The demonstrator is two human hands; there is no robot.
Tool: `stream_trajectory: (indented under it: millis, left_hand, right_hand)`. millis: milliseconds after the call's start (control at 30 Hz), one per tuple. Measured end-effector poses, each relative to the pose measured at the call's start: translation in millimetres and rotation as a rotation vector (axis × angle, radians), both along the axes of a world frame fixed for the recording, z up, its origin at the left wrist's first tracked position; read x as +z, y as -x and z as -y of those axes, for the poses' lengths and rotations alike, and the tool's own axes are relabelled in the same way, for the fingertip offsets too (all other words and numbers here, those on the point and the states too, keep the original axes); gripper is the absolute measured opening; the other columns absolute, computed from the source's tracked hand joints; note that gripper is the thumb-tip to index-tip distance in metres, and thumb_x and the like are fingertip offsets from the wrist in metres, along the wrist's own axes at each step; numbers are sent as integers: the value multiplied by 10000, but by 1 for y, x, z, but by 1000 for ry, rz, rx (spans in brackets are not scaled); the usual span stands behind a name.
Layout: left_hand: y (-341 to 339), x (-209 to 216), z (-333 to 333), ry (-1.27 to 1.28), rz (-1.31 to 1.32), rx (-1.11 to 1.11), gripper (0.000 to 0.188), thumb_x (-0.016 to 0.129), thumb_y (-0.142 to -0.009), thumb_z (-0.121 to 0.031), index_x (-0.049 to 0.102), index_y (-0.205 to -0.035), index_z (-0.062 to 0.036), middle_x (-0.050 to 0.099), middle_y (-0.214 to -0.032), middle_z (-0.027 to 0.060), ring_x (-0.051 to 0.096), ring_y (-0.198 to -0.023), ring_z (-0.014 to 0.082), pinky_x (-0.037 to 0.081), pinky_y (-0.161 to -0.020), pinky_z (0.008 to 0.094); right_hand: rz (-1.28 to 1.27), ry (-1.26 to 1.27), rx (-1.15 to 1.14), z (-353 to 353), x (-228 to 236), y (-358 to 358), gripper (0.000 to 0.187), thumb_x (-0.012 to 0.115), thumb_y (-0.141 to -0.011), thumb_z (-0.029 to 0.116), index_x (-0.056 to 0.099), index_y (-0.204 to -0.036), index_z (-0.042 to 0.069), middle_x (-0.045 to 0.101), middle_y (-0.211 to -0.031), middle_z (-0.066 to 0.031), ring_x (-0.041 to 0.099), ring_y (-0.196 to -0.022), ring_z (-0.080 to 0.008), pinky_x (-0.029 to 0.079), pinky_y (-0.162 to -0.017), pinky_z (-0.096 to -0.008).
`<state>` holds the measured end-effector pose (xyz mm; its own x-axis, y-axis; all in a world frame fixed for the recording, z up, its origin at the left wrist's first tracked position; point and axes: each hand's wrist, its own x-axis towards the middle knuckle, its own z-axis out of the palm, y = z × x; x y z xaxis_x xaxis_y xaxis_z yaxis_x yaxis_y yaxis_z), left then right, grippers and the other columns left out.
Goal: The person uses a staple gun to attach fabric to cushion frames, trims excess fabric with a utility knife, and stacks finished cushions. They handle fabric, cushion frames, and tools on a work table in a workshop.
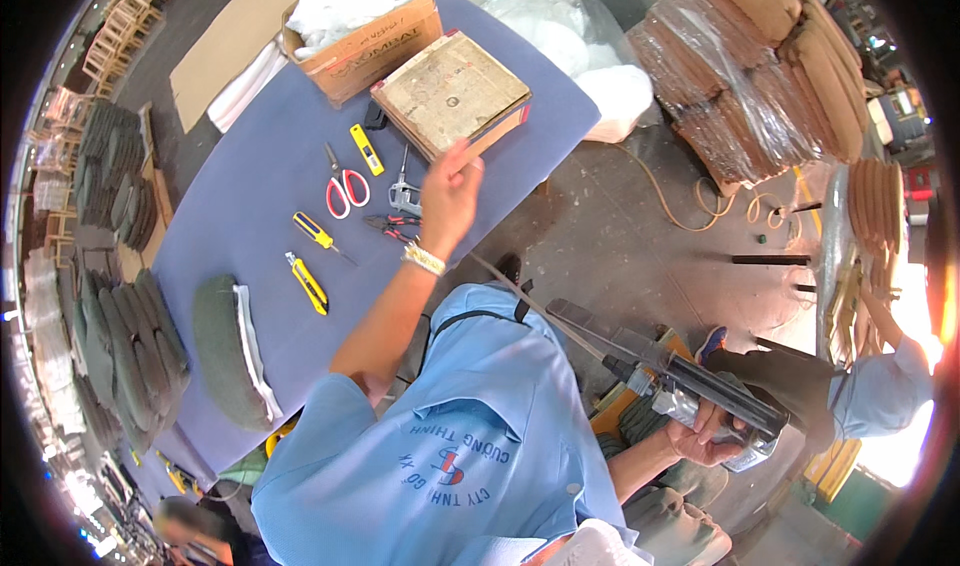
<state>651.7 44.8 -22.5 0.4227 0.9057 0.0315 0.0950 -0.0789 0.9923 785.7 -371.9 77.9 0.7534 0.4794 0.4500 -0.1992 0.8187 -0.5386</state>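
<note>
Black-and-silver power tool [715, 396] is gripped in the right hand [705, 434], fingers wrapped around its body, well off to the right of the bench [240, 226]. Thin hose [541, 309] is attached at its front end, run toward the left hand's side. Left hand [452, 196] is held over the bench edge, fingers partly curled and close together; whether anything is pinched or touched can't be told. Lidded box [455, 91] is set right at those fingertips, extending beyond them; carton [370, 61] of white material is placed farther out, to their left. Left of the left fingers, silver gun-shaped tool [404, 198] and pliers [380, 225] are laid close; scissors [344, 173], screwdriver [313, 230] and yellow cutter [307, 284] are spread farther left.
</note>
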Motion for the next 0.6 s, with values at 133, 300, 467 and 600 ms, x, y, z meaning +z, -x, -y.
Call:
stream_trajectory:
  millis: [133,300,467,600]
  left_hand:
    - [1,-6,-43,189,-158,160,685,686,-972,-302,452,-1482,91,601,-1343,298,667,-1072,256,527,-904,327]
    - [-11,6,-47,213,-225,198,658,670,-970,-349,501,-1439,81,660,-1219,148,630,-976,195,499,-878,313]
    - [7,-1,-78,653,150,401,409,695,-953,-321,608,-1268,-74,639,-1275,112,609,-1048,190,457,-931,377]
    - [17,4,-93,850,475,512,213,616,-976,-205,603,-1130,-58,693,-1147,100,645,-1027,232,478,-959,400]
  right_hand:
    - [-67,105,56,-17,-26,-36,444,682,-975,461,562,-1196,95,540,-697,-46,517,-657,-183,460,-908,-494]
    - [-60,122,33,-59,-42,-77,661,715,-965,334,408,-1437,-12,588,-1164,-93,509,-633,-117,447,-641,-280]
    - [-42,209,-18,-91,-40,-123,771,740,-939,291,310,-1490,-35,610,-1081,-147,544,-552,-116,473,-510,-270]
    - [-49,211,12,-102,-44,-169,905,760,-923,284,199,-1558,-32,574,-1031,-152,539,-537,-123,476,-484,-279]
